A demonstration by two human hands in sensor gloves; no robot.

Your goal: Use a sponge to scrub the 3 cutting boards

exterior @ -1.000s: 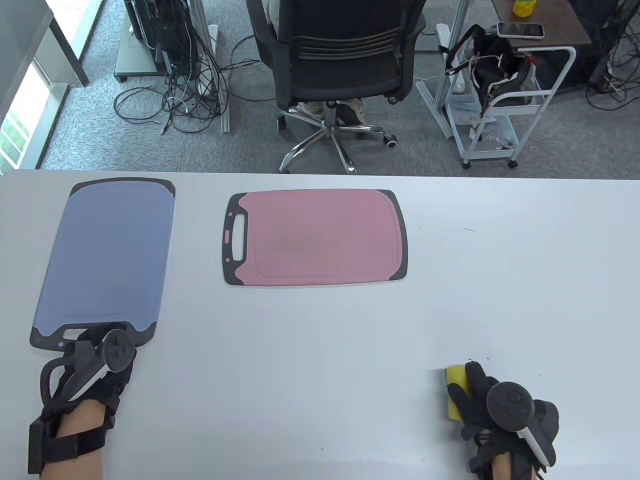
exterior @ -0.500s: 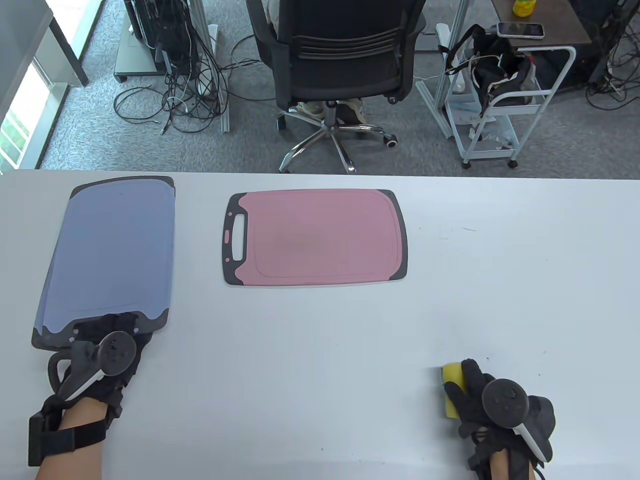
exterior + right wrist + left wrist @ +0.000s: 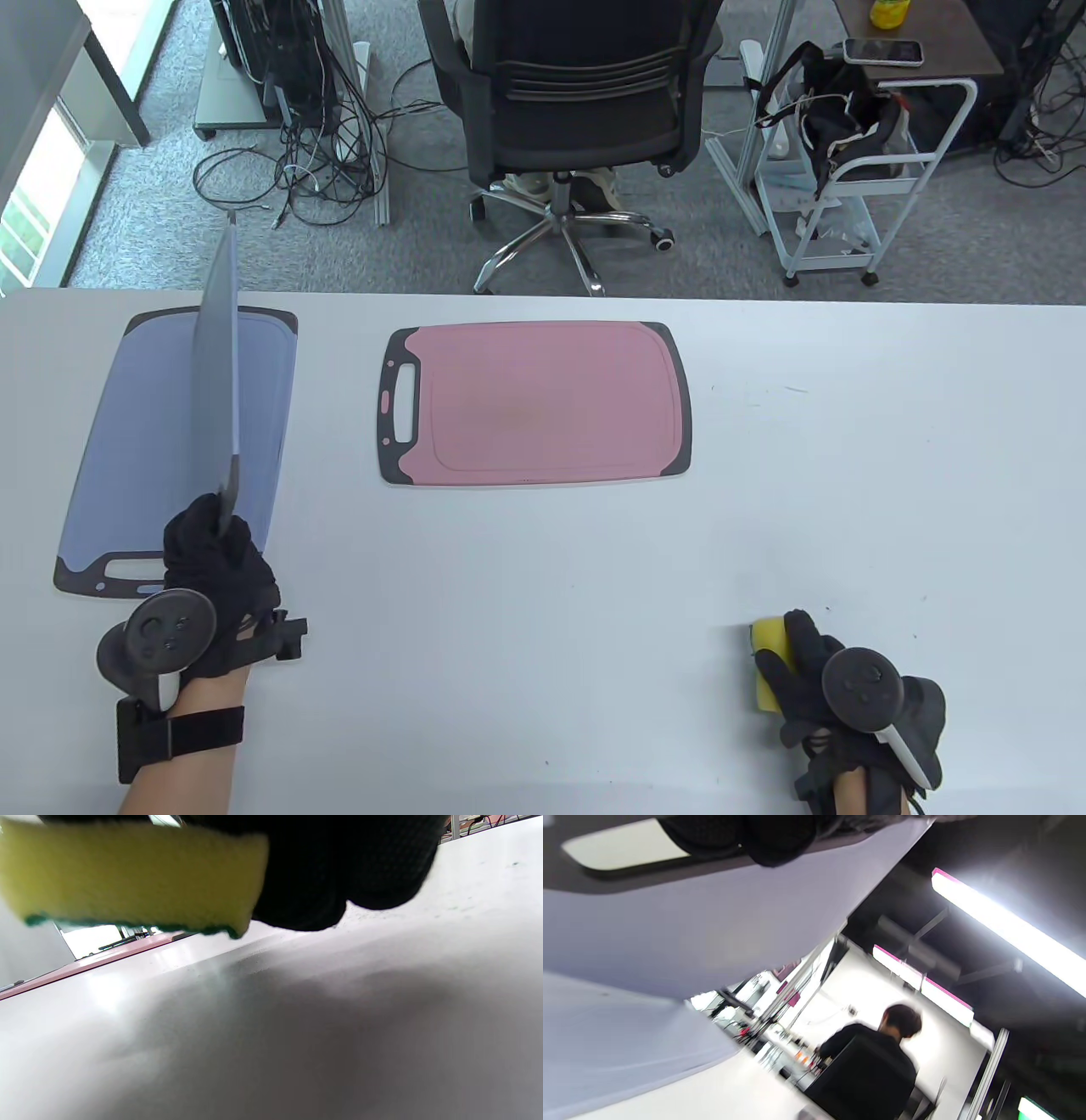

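Note:
My left hand (image 3: 212, 543) grips the handle end of a blue cutting board (image 3: 216, 373) and holds it lifted on edge, its far end tipped up past the table's back edge. Under it a second blue cutting board (image 3: 127, 441) lies flat at the left of the table. The lifted board's underside (image 3: 691, 942) fills the left wrist view, fingers (image 3: 763, 840) curled at its handle slot. A pink cutting board (image 3: 543, 403) lies flat in the middle. My right hand (image 3: 806, 671) holds a yellow sponge (image 3: 770, 662) at the front right; the sponge (image 3: 127, 878) hangs just above the table.
The white table (image 3: 764, 509) stretches between the pink board and the sponge. Behind the table stand a black office chair (image 3: 585, 93), a white cart (image 3: 848, 170) and tangled cables. A person sits with their back turned in the left wrist view (image 3: 882, 1052).
My left hand has gripped the top blue board's handle and raised it on edge off the board beneath. My right hand with the sponge has stayed put.

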